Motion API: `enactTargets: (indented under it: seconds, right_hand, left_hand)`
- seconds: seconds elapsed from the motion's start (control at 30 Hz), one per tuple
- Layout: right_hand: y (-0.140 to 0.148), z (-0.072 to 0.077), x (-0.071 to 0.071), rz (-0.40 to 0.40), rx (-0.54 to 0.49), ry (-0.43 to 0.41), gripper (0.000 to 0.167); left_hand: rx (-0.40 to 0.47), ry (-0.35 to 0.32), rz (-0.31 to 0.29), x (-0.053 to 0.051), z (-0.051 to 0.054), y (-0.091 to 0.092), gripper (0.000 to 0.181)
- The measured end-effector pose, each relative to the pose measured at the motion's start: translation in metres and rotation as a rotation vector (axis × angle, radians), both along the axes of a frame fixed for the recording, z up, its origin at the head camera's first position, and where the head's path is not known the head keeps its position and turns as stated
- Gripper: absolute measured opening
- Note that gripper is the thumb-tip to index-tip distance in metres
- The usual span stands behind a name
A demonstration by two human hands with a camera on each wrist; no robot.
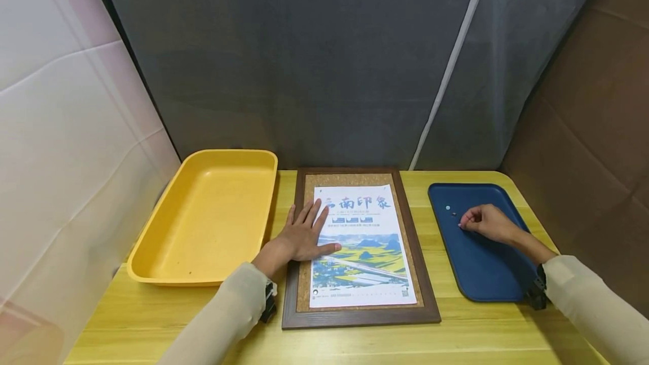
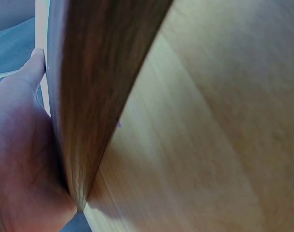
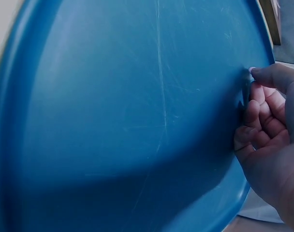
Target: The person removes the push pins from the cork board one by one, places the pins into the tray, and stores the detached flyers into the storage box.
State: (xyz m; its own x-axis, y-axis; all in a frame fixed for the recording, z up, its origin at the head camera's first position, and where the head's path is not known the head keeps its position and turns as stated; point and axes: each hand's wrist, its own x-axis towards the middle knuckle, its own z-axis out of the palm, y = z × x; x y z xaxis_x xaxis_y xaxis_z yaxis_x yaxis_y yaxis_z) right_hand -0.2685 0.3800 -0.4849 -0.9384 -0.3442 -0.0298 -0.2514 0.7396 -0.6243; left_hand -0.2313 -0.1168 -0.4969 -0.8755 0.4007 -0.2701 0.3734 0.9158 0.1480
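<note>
My left hand [image 1: 302, 239] lies with fingers spread across the left part of a printed sheet [image 1: 362, 269], which rests on a cork board [image 1: 350, 179] with a dark wooden frame [image 1: 362, 320]. The frame's side [image 2: 96, 82] stands beside the left hand [image 2: 21, 145] in the left wrist view. Over the blue tray [image 1: 487, 275], my right hand [image 1: 489, 223] has thumb and index finger together at a tiny pale thing [image 1: 460, 225], also visible at the thumb tip in the right wrist view [image 3: 252, 70]. Two small round pieces lie nearby, one whitish [image 1: 448, 207], one darker [image 1: 453, 214].
A large yellow tray [image 1: 208, 218] stands left of the board, with a tiny dark speck inside. Everything rests on a yellowish wooden table [image 1: 471, 342]. A dark grey cloth [image 1: 279, 61] hangs behind, with a pale cloth at the left and a brown one at the right.
</note>
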Motion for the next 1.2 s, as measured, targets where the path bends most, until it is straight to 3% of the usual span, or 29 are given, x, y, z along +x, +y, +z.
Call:
enactTargets:
  seconds: [0.57, 0.87, 1.2]
  right_hand:
    - [-0.001, 0.003, 0.008, -0.038, -0.005, 0.071, 0.006]
    - [-0.016, 0.006, 0.011, 0.005, -0.034, 0.117, 0.004]
    - [-0.046, 0.012, 0.018, 0.076, -0.068, 0.139, 0.006]
  left_hand:
    - [-0.010, 0.000, -0.006, 0.001, 0.001, 0.001, 0.111]
    - [-0.012, -0.010, -0.001, 0.002, 0.005, 0.001, 0.111]
    - [-0.007, -0.012, 0.003, -0.001, 0.000, 0.001, 0.112]
